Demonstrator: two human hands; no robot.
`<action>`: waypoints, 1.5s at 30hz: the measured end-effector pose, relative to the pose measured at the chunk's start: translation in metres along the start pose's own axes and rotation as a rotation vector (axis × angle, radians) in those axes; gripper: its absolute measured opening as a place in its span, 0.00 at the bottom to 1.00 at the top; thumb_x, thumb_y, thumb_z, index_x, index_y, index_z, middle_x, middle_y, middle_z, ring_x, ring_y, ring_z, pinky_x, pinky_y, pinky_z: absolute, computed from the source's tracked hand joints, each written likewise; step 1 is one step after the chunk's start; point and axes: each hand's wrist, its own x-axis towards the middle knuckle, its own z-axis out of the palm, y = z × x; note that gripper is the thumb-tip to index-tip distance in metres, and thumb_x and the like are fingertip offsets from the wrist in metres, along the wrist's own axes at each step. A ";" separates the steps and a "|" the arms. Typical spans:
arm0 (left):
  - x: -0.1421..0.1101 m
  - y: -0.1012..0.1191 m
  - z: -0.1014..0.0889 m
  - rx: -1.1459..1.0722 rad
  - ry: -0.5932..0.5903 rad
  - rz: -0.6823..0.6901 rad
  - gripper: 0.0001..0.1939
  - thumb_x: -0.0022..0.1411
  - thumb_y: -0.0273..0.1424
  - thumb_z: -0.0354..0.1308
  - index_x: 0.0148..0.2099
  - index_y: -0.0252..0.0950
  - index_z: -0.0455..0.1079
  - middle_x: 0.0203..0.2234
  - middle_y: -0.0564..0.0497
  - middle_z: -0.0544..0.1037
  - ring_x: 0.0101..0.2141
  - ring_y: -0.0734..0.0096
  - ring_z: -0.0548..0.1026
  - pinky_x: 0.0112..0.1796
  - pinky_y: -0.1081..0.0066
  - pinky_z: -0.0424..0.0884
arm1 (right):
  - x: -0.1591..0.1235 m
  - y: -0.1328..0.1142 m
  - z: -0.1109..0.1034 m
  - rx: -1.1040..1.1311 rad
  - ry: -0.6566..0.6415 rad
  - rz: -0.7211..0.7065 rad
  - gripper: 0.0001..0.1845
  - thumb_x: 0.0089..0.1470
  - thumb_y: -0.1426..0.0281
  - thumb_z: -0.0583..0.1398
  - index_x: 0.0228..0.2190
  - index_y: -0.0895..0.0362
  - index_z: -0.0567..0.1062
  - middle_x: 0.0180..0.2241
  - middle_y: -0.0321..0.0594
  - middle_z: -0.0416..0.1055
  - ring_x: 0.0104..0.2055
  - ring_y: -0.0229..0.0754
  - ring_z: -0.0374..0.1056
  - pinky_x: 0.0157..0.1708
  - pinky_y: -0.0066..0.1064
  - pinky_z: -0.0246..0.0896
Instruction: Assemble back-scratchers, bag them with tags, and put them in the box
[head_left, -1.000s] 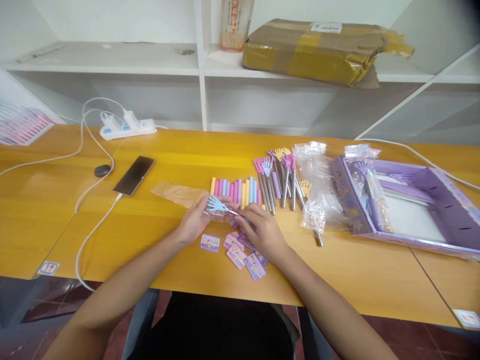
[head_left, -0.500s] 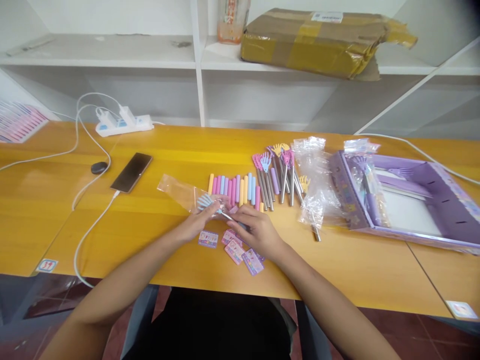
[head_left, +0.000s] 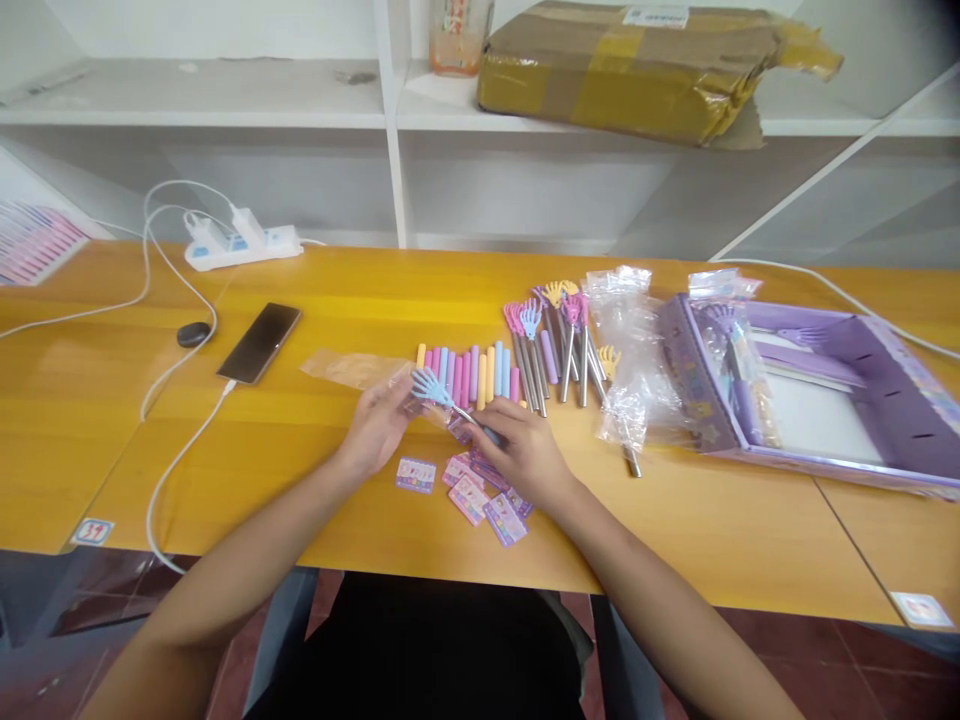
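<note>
My right hand (head_left: 525,450) is closed around the shaft of a back scratcher (head_left: 433,388) with a light blue hand-shaped head, which points up and left. A clear plastic bag (head_left: 349,370) is pinched in my left hand (head_left: 381,425), close to the scratcher's head. Behind my hands lies a row of pink, purple, blue and yellow tubes (head_left: 472,372). Several small printed cards (head_left: 469,498) are scattered in front. Right of the tubes rests a bunch of back scratchers (head_left: 568,345) with metal shafts and coloured heads.
Clear bags (head_left: 626,340) are piled beside a purple tray (head_left: 697,420) holding a bagged scratcher. At left are a charging phone (head_left: 259,343), a black round object (head_left: 193,334) and a power strip (head_left: 244,247). A taped carton (head_left: 622,75) lies on the shelf above.
My left hand has moved off the scratcher's neck, to the left, and now holds the bag. The light blue head shows more fully, shifted slightly right. My right hand keeps its grip.
</note>
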 end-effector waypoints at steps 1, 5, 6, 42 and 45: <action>0.000 0.001 0.000 -0.030 0.008 -0.010 0.20 0.61 0.46 0.77 0.42 0.34 0.82 0.38 0.48 0.83 0.37 0.69 0.80 0.40 0.69 0.76 | 0.000 0.000 -0.001 -0.012 0.008 -0.004 0.14 0.74 0.62 0.60 0.42 0.54 0.85 0.36 0.43 0.77 0.36 0.43 0.74 0.39 0.36 0.72; 0.003 0.004 -0.002 -0.070 0.066 -0.002 0.18 0.61 0.38 0.78 0.48 0.35 0.82 0.42 0.47 0.86 0.40 0.67 0.83 0.42 0.68 0.80 | 0.000 0.002 -0.001 -0.071 0.019 -0.010 0.14 0.75 0.62 0.60 0.45 0.54 0.85 0.35 0.43 0.76 0.37 0.44 0.74 0.38 0.36 0.71; 0.004 0.005 -0.003 -0.078 0.082 0.003 0.17 0.60 0.37 0.79 0.47 0.35 0.81 0.41 0.47 0.86 0.39 0.68 0.83 0.42 0.69 0.80 | 0.000 0.003 -0.001 -0.085 0.021 -0.011 0.14 0.75 0.62 0.60 0.45 0.54 0.85 0.35 0.43 0.76 0.37 0.44 0.74 0.38 0.36 0.71; 0.022 0.022 -0.019 -0.212 0.336 0.052 0.04 0.68 0.28 0.72 0.43 0.34 0.82 0.42 0.48 0.87 0.42 0.73 0.85 0.46 0.75 0.81 | 0.003 -0.012 -0.022 0.864 -0.132 0.243 0.13 0.69 0.64 0.67 0.53 0.47 0.81 0.59 0.44 0.73 0.55 0.46 0.79 0.57 0.45 0.79; 0.021 0.024 -0.018 -0.200 0.271 0.046 0.06 0.69 0.31 0.72 0.44 0.34 0.82 0.43 0.48 0.87 0.43 0.71 0.85 0.47 0.73 0.82 | 0.003 -0.010 -0.024 0.957 -0.192 0.218 0.16 0.68 0.68 0.68 0.55 0.44 0.83 0.62 0.44 0.71 0.58 0.48 0.79 0.59 0.48 0.79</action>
